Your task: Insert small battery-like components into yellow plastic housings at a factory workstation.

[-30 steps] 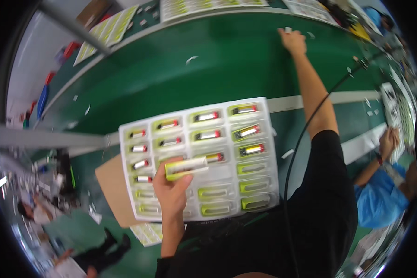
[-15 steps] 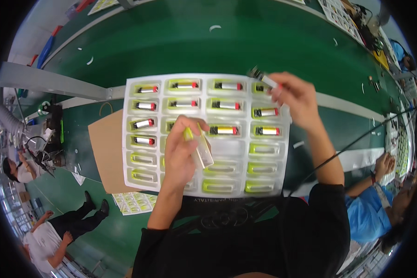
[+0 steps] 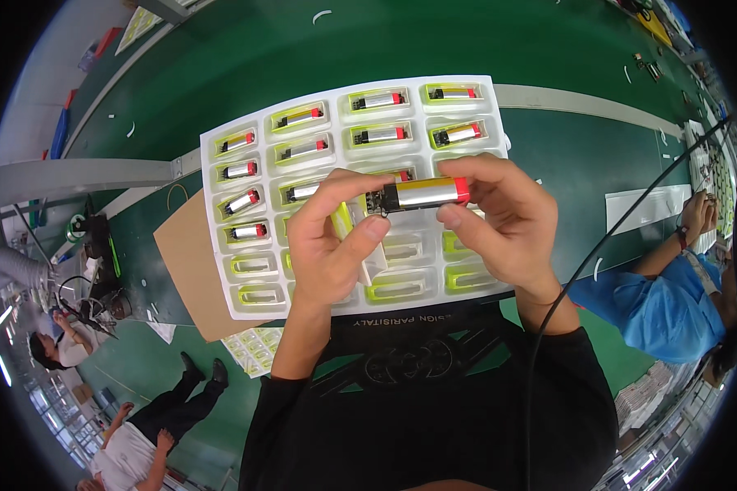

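Between my hands, above a white tray, is a silver cylindrical battery assembly with a red cap and a black circuit-board end. My right hand pinches it near the red end, thumb below and fingers above. My left hand is closed around a translucent plastic case with a yellow-green part, its thumb and forefinger at the board end. Those fingers partly hide the case. In the tray's upper rows, similar battery assemblies lie in yellow-green shells; several lower pockets show only shells. My hands cover some middle pockets.
Brown cardboard sticks out left of the tray. A metal post crosses the left side, near wired equipment. A black cable runs past my right arm. A person in blue works at right; another tray lies lower left.
My right hand has brought the battery assembly from the tray's far right corner inward to my left hand. The case in my left hand has turned, and the view has shifted.
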Motion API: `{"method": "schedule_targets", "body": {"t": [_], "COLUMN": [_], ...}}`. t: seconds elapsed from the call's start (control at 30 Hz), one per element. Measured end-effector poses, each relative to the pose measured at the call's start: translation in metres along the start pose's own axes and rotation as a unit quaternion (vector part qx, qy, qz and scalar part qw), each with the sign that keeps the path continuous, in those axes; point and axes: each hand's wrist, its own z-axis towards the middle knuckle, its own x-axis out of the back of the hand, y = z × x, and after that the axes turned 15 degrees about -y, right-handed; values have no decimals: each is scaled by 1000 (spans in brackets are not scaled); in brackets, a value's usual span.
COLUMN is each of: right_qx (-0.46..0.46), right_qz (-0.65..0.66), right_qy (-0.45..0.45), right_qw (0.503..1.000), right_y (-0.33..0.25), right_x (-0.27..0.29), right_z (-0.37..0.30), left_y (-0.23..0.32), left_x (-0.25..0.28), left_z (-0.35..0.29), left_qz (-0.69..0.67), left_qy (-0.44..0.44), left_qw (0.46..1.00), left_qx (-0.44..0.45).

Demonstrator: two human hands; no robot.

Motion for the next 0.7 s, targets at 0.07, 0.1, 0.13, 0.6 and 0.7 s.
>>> {"method": "schedule_targets", "body": {"t": [0.07, 0.1, 0.13, 0.6, 0.7], "right_qx": [3, 5, 3, 6, 4], "right_qz": [25, 37, 43, 4, -3], "right_qy": [2, 2, 2, 6, 6], "right_qw": [1000, 999, 999, 1000, 1000], "right_y": [-1, -1, -3, -6, -8], "right_x": [-1, -1, -3, 0, 1], "right_z": [1, 2, 3, -1, -1], "left_y": [3, 4, 5, 9, 9], "left_x": [-1, -1, -1, -1, -1], "left_z": [-1, -1, -2, -5, -5], "left_qz": [19, 26, 33, 57, 81], "left_qy": [13, 14, 16, 10, 12], "left_qw": [1000, 1000, 999, 998, 997], "left_qx": [-7, -10, -13, 2, -3]}}
